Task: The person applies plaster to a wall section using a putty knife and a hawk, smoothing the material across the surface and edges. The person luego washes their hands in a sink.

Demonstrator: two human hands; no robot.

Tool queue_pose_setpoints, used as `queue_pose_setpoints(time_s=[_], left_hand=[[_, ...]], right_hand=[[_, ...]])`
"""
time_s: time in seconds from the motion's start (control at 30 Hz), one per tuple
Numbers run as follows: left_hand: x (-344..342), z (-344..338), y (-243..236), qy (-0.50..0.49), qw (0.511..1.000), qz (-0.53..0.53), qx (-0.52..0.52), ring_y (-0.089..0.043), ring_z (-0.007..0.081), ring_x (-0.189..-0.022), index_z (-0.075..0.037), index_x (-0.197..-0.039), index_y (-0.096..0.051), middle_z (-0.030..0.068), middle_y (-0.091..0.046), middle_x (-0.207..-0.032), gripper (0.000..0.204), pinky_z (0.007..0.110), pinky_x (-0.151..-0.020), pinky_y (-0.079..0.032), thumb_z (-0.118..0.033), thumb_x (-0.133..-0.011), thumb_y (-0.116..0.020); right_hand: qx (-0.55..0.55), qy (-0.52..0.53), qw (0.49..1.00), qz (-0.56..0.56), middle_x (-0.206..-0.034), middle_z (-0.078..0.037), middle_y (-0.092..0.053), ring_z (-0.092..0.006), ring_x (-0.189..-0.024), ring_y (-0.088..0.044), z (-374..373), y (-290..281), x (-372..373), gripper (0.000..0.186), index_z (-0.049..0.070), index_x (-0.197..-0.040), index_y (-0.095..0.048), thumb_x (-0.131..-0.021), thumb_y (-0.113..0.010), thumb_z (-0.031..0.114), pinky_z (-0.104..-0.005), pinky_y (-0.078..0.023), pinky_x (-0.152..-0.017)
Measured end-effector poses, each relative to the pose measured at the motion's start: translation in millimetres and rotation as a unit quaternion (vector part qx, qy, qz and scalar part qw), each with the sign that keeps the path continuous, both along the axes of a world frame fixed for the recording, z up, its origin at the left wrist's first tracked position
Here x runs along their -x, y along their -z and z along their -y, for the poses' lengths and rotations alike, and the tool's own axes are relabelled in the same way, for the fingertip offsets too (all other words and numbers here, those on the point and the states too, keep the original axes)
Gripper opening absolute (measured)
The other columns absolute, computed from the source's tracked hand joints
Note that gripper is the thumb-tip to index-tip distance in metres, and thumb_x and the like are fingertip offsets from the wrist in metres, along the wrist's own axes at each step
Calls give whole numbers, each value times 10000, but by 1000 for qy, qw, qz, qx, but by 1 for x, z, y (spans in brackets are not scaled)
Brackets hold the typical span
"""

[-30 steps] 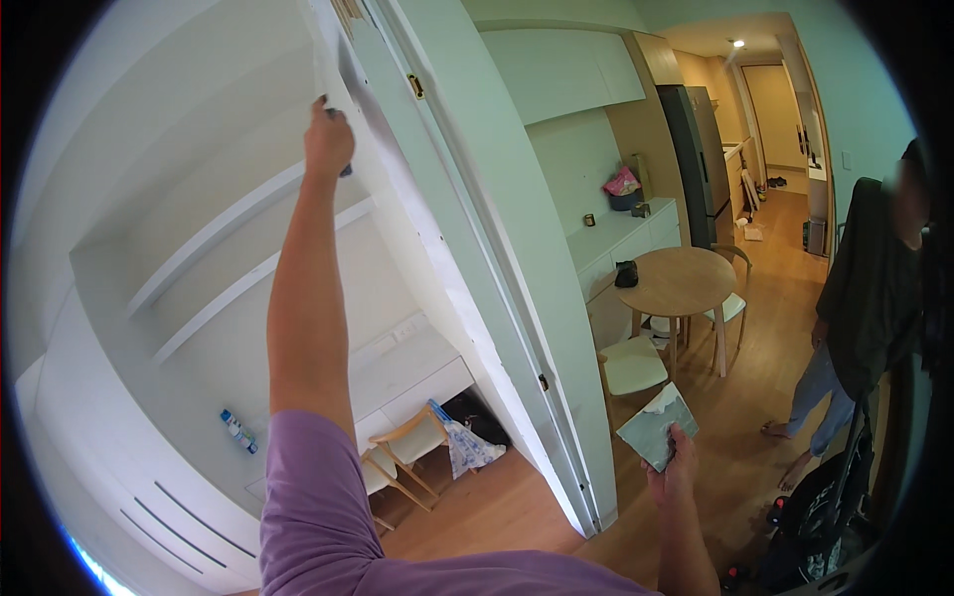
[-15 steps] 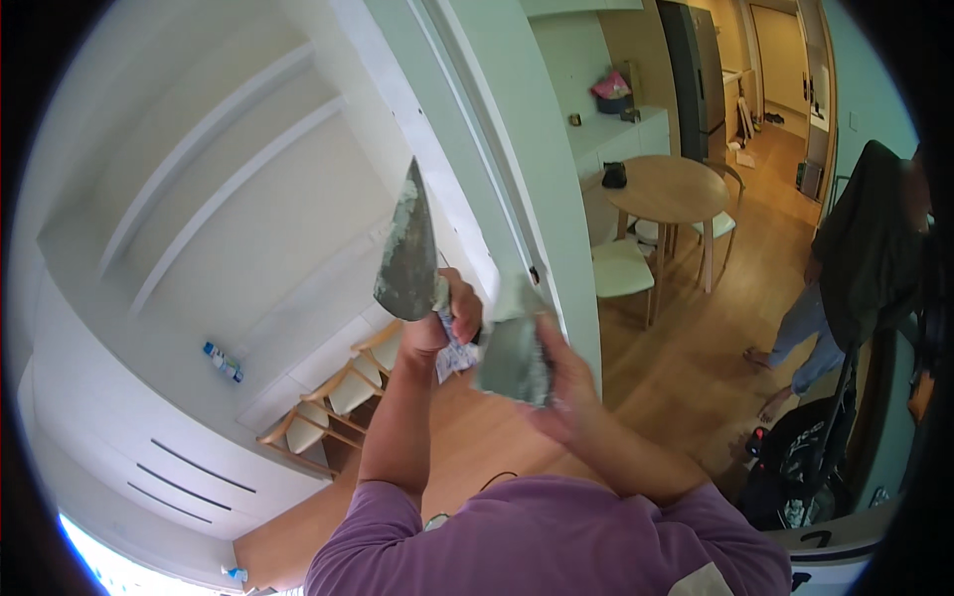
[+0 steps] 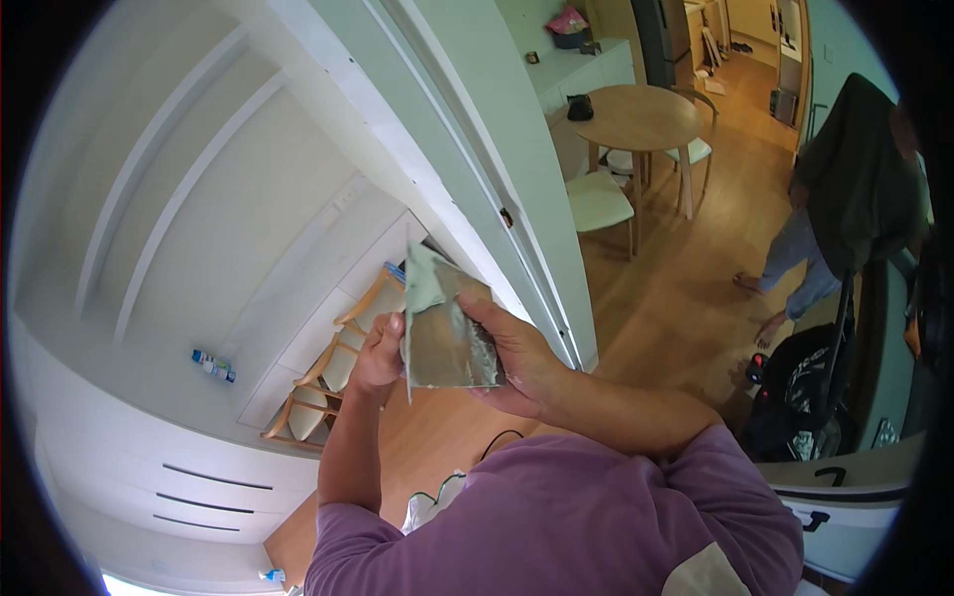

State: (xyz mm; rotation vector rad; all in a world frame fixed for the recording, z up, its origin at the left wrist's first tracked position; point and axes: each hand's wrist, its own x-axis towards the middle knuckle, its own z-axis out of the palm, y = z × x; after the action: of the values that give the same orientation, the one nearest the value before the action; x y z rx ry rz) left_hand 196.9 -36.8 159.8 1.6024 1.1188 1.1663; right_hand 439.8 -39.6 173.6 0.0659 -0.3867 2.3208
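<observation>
My right hand (image 3: 522,358) is closed around one side of a flat, squarish metal scraper plate (image 3: 442,348), its thumb lying over the face. A lump of pale green-white putty (image 3: 425,283) sits near the plate's upper corner, with smears lower down. My left hand (image 3: 381,353) is closed on a putty knife (image 3: 409,382), whose blade shows nearly edge-on along the left side of the plate. The two blades meet or almost meet; I cannot tell exactly which. Its handle is hidden by my fingers.
A white door frame (image 3: 447,169) slants up close beyond my hands. Wooden chairs (image 3: 308,407) line the left; a round table (image 3: 636,117) stands at the right back. Another person (image 3: 855,169) stands at right beside a black bag (image 3: 800,417). A spray can (image 3: 214,366) rests on the white ledge.
The putty knife has turned from flat to edge-on and come against the scraper plate. My hands have drawn together, and the view has shifted; putty now shows on the plate's upper corner.
</observation>
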Motion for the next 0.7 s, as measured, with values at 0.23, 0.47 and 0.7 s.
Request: queue_pose_setpoints(time_s=[0.23,0.47,0.7], left_hand=[[37,43,15,124,988,-58,67,-562,95,-503,-24,-762,-667,20,-635,-622,570,264,-461,-425,-498,-1044,-526],[64,91,73,56,935,-34,349,-551,121,-456,-26,-854,-655,45,-590,-569,630,271,-413,-395,-638,-967,-560],[58,107,64,65,965,14,255,-552,129,-448,-17,-867,-636,58,-593,-570,637,261,-398,-382,-647,-945,-591]], right_hand=[[-17,52,995,83,-970,-31,-702,-96,-829,-702,0,3,7,338,67,-1191,-603,-1042,-585,370,-268,-552,-565],[-597,351,676,252,-1100,-89,-628,-215,-981,-640,-7,31,-30,339,156,-1326,-620,-988,-592,147,-383,-533,-844],[-798,373,350,318,-1195,-75,-566,-267,-1015,-587,0,47,-46,565,371,-1403,-574,-862,-640,221,-390,-489,-881]])
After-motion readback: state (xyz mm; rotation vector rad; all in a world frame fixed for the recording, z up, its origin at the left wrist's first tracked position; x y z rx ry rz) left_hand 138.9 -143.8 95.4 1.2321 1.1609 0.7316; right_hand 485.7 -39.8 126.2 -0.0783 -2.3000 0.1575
